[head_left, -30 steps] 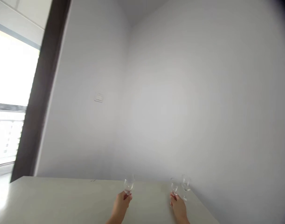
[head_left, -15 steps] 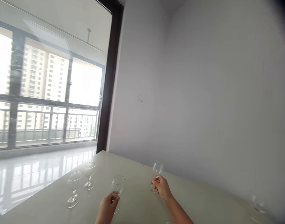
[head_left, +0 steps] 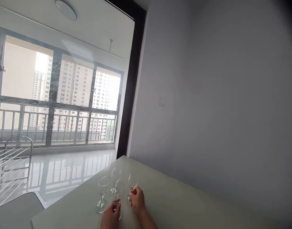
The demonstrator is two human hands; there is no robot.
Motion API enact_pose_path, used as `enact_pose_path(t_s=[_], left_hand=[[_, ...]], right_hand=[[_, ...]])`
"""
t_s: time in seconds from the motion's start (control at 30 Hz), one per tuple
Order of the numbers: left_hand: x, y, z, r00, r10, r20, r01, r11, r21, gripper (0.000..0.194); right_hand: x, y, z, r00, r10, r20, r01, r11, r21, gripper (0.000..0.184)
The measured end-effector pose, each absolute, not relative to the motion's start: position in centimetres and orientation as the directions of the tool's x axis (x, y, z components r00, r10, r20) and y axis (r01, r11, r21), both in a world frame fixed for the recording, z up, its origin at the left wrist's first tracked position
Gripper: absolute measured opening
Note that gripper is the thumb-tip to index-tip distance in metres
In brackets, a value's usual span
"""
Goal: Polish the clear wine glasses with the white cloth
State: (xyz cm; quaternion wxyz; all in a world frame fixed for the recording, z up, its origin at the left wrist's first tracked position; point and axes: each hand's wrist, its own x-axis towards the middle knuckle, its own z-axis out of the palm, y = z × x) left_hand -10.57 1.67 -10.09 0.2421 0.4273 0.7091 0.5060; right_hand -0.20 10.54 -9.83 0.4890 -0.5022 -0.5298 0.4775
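Note:
My left hand is closed around the stem of a clear wine glass, which stands upright at the table's near left part. Fingers of my right hand pinch the stem of a second wine glass, just to the right and a little farther back. Left of my left hand stands another stemmed glass, touched by nothing. Behind these is one more glass, its lower part overlapped by the glass in my left hand. All the glasses look see-through, with nothing in them.
The pale table runs along a grey wall with a light switch. At the lower left are a grey chair and a metal rack. Beyond a dark door frame lies a balcony with railings.
My right hand has brought its wine glass leftward, close to the other glasses. My left hand's glass is now nearer the two standing glasses. The view has turned to the left.

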Motion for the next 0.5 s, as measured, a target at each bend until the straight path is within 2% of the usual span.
enact_pose_path(t_s=[0.27, 0.4, 0.5], left_hand=[[-11.8, 3.4, -12.4, -0.481, 0.877, 0.021, 0.236, 0.107, 0.966, 0.042], [-12.6, 3.8, -12.8, -0.48, 0.877, -0.019, 0.181, 0.12, 0.976, 0.039], [-12.9, 3.7, -12.5, -0.47, 0.882, -0.034, 0.181, 0.134, 0.974, 0.033]], right_hand=[[-3.0, 12.1, -10.2, -0.09, 0.994, 0.057, 0.075, 0.064, -0.995, 0.02], [-3.7, 12.0, -10.2, -0.124, 0.991, 0.049, 0.121, 0.064, -0.991, 0.019], [-3.4, 12.0, -10.5, -0.114, 0.993, 0.032, 0.186, 0.053, -0.981, 0.028]])
